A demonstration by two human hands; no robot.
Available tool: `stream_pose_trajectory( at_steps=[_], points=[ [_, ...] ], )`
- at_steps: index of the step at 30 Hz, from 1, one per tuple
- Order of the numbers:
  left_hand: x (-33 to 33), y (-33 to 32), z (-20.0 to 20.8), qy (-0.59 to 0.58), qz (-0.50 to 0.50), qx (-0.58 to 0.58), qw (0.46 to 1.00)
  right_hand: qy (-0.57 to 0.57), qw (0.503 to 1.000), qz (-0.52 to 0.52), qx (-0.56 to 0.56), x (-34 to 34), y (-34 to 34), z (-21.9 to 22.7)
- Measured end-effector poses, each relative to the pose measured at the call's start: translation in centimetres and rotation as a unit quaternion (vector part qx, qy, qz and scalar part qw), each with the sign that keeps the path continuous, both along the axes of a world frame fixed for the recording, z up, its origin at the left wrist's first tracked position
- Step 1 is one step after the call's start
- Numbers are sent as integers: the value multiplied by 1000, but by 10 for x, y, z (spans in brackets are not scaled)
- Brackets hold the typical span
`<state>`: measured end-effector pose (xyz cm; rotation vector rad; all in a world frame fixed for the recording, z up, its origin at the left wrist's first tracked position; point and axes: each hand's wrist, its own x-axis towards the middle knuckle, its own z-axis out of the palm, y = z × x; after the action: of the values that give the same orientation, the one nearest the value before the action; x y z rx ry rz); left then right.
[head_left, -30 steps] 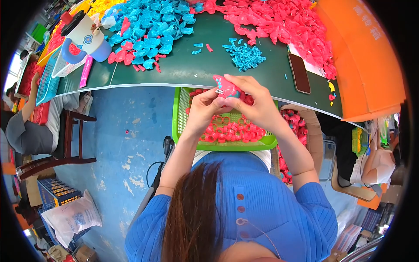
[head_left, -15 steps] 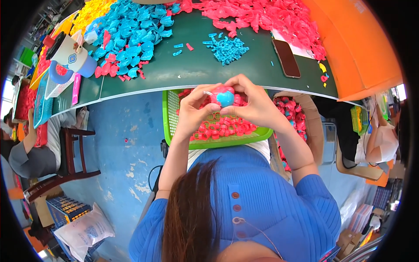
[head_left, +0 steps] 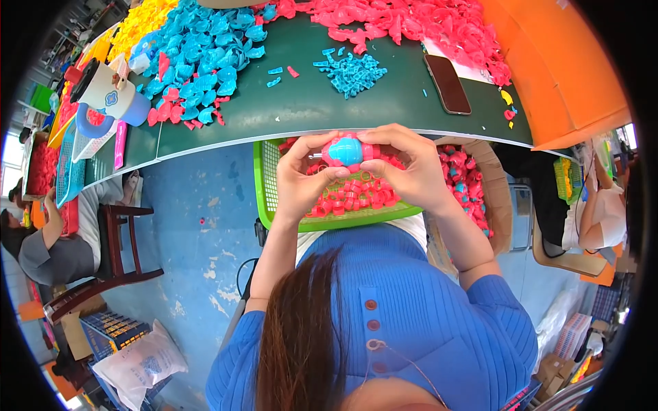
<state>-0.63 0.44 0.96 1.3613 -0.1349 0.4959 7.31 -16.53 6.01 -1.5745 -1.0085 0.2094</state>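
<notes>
Between both hands is a pink plastic toy piece with a blue rounded shell (head_left: 345,151) facing up. My left hand (head_left: 301,171) pinches its left end, thumb below and fingers behind. At the other end my right hand (head_left: 406,164) grips it the same way. Both hands hold it just off the table's front edge, above a green basket (head_left: 269,179) on my lap. Small pink ring-like parts (head_left: 356,195) fill that basket. Whatever the fingertips press at the back is hidden.
Blue shells (head_left: 205,48), pink shells (head_left: 425,24) and small blue pieces (head_left: 353,74) are heaped on the green table (head_left: 274,109). A phone (head_left: 447,83), a large cup (head_left: 113,92) and an orange bin (head_left: 555,75) stand around. At right is a carton (head_left: 495,192) of pink-blue parts; co-workers sit both sides.
The toy piece has turned in my hands, so its blue shell now faces up more fully. My right hand has shifted slightly right, and the fingers have flattened.
</notes>
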Motion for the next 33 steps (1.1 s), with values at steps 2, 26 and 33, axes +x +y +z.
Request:
stream_pose_trajectory(
  at_steps=[2,26,33],
  points=[
    [-1,-5,-1,6,3,-11,1000,24,999,6,-35,1,-4,4],
    [-2,5,1,2,126,73,989,-122,913,51,-386,13,45,-179],
    [-4,1,6,-16,121,74,990,-154,919,12,-363,10,47,-153]
  ],
)
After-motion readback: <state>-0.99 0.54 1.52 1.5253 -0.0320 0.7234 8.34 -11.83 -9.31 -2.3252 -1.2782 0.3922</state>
